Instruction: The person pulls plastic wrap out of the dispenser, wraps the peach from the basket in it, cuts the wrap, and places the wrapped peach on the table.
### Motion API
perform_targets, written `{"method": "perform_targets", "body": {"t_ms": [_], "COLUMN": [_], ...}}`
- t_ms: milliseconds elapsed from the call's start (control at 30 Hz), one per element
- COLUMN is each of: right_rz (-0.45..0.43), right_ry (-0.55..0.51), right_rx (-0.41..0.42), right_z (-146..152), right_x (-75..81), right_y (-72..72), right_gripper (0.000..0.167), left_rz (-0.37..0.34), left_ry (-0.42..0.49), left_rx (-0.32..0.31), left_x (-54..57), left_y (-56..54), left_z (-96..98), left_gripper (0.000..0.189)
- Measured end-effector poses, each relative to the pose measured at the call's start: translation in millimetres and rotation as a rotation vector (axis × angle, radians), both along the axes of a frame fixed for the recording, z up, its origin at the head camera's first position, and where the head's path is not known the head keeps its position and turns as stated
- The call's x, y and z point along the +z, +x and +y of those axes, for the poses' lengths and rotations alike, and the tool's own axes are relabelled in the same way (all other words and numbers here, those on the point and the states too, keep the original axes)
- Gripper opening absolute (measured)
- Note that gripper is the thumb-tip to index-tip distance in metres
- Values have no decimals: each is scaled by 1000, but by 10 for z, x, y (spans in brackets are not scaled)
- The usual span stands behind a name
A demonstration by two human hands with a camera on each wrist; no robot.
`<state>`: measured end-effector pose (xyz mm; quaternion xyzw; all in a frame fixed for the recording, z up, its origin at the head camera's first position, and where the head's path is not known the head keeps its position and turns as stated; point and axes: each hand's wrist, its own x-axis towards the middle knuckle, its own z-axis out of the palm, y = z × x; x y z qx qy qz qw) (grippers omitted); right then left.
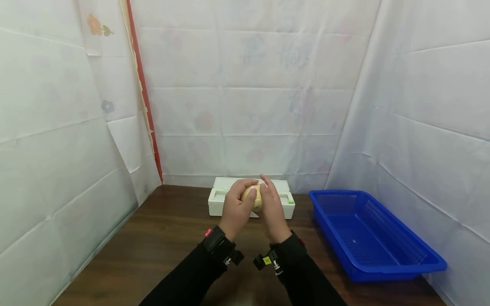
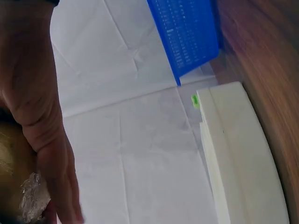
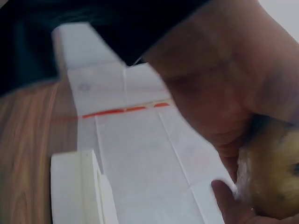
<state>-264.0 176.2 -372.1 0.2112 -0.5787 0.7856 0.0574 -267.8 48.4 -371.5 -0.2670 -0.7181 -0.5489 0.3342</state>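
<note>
Between both hands is a round, yellow-brown, potato-like item [image 1: 252,197] with dark spots; its exact kind is unclear. Clear, crinkled film clings to it at the edge of the left wrist view [image 2: 33,198] and in the right wrist view. The left hand [image 1: 236,208] holds it from the left, its fingers curving over the top and its thumb on the near side. From the right, the right hand [image 1: 272,210] cups it, thumb against it and one finger pointing up. Its far side and underside are hidden by the palms.
Just behind the hands stands a long white box [image 1: 216,208] with its lid raised and a small green piece [image 1: 291,202] at its right end. A blue plastic basket [image 1: 354,267] sits at the right of the brown wooden table [image 1: 153,242]. White sheeting [image 1: 249,106] surrounds the table.
</note>
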Motion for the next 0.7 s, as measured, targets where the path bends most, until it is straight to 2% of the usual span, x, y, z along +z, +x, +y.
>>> {"method": "perform_targets", "body": {"t_ms": [100, 267, 400, 500, 600, 700], "right_rz": [5, -29, -42, 21, 131, 208], "right_ry": [-2, -15, -12, 39, 114, 155], "right_rx": [20, -22, -28, -60, -93, -103], "right_z": [-21, -51, -47, -40, -55, -90], "right_x": [-9, -8, -4, -4, -17, -34], "right_y": [-11, 4, 35, 44, 50, 64], "right_gripper": [51, 44, 43, 47, 53, 53], "left_rz": [40, 105, 111, 61, -52, -157], "left_ry": [-16, -74, -80, -4, 127, 219], "left_rx": [30, 58, 25, -23, -92, -128], "left_x": [-21, -50, -37, -10, 25, 48], "left_y": [-21, -44, -44, -40, -16, 10], "left_z": [-4, 2, -9, -26, -46, -61], "left_gripper": [26, 29, 30, 27, 27, 33]}}
